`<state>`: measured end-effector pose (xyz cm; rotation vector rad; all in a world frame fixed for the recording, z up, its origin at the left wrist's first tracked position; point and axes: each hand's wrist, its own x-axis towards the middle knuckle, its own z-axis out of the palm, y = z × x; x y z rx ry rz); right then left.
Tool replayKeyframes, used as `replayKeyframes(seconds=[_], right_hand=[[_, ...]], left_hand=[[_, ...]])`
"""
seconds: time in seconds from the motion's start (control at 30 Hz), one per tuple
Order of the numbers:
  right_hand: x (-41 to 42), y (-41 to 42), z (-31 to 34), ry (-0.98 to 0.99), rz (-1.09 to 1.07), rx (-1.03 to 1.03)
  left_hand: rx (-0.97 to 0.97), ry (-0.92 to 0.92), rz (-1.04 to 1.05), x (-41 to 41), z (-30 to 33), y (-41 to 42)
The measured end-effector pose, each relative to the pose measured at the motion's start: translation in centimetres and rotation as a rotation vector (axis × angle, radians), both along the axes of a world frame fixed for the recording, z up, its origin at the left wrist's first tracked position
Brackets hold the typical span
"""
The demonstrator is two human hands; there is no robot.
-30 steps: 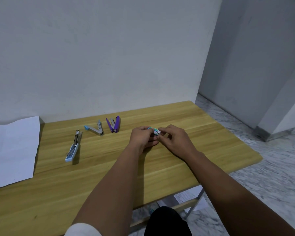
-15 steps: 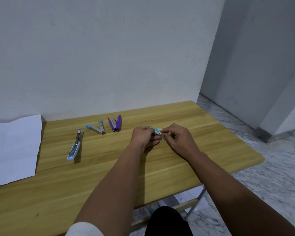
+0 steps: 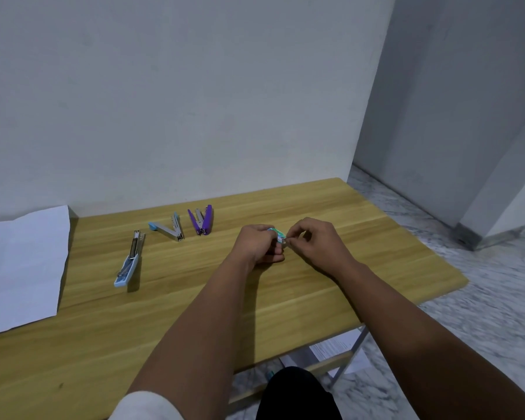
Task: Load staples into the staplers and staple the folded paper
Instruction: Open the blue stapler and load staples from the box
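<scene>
My left hand (image 3: pixel 256 245) grips a small teal-and-white staple box (image 3: pixel 278 234) just above the wooden table (image 3: pixel 331 292). The fingertips of my right hand (image 3: pixel 314 242) pinch the box's right end. Three staplers lie flipped open to the left: a light blue one (image 3: pixel 129 262) stretched out flat, a grey one with a blue tip (image 3: pixel 169 230) spread in a V, and a purple one (image 3: pixel 202 221) also in a V. A white sheet of paper (image 3: pixel 19 265) lies at the table's left end, hanging over the edge.
A white wall stands right behind the table. The table's right edge drops to a marble floor. Printed sheets (image 3: pixel 334 348) lie on the floor under the table by a metal leg (image 3: pixel 350 354).
Both hands stay together on the staple box; my right fingers have shifted slightly on its end. The camera view has drifted a little.
</scene>
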<state>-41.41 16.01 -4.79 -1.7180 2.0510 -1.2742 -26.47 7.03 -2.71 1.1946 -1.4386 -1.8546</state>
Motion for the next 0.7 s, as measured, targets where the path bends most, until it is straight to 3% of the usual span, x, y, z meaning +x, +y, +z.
replayKeyframes(seconds=[0.3, 0.5, 0.63, 0.7], right_hand=[[-1.7, 0.8, 1.7, -0.008, -0.178, 0.091], [-2.5, 1.8, 3.3, -0.016, -0.133, 0.356], [-2.3, 1.2, 3.9, 0.108, -0.132, 0.481], [-2.0, 1.3, 4.0, 0.121, -0.134, 0.491]], left_hand=[[-0.155, -0.206, -0.054, -1.7, 0.1, -1.3], [-0.234, -0.23, 0.022, -1.6, 0.3, -1.6], [-0.509, -0.361, 0.09, 1.6, 1.6, -2.7], [-0.757, -0.523, 0.166, 4.0, 2.4, -3.2]])
